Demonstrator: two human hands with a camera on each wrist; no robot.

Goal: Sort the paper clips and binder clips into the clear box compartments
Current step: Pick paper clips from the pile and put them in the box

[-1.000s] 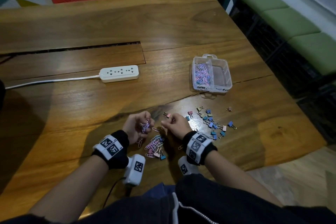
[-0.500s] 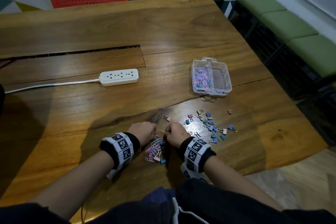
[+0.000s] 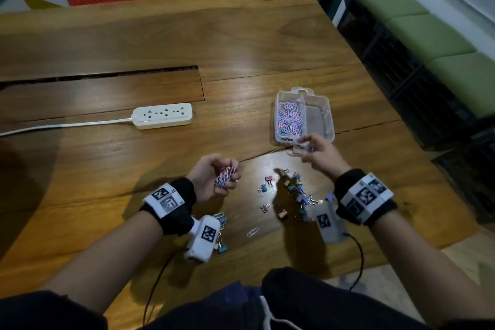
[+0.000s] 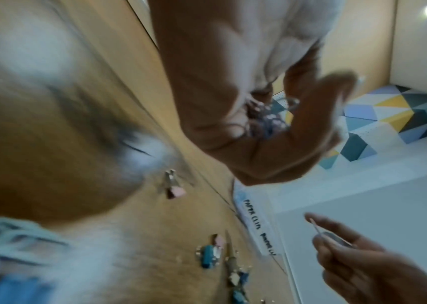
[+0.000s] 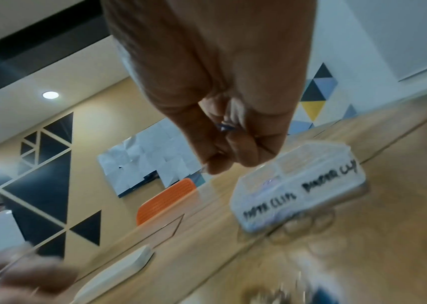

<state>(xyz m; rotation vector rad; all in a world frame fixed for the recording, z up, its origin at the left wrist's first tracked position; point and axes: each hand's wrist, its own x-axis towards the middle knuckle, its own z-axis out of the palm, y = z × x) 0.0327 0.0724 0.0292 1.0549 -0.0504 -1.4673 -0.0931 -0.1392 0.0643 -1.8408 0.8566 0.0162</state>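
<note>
1. The worktop [image 3: 241, 43] carries the clear box [image 3: 325, 126] at the far right. It has 2 compartments; the left one already holds a heap of paper clips [image 3: 289, 118], and the right one looks empty.
2. The binder clips [image 3: 297, 193] lie scattered on the wood between the box and the right wrist, and 1 loose paper clip [image 3: 252, 232] lies nearer to the body.
3. The left hand [image 3: 214, 179] has its fingers curled around a bundle of paper clips [image 3: 226, 175], above the worktop and well apart from the box.
4. The right hand [image 3: 318, 153] pinches a few clips just at the near wall of the box; which kind they are I cannot tell.
5. My advice: bring the pinch fully over the correct compartment, beyond the divider, before the fingers let go, and release low so nothing bounces out.
</note>
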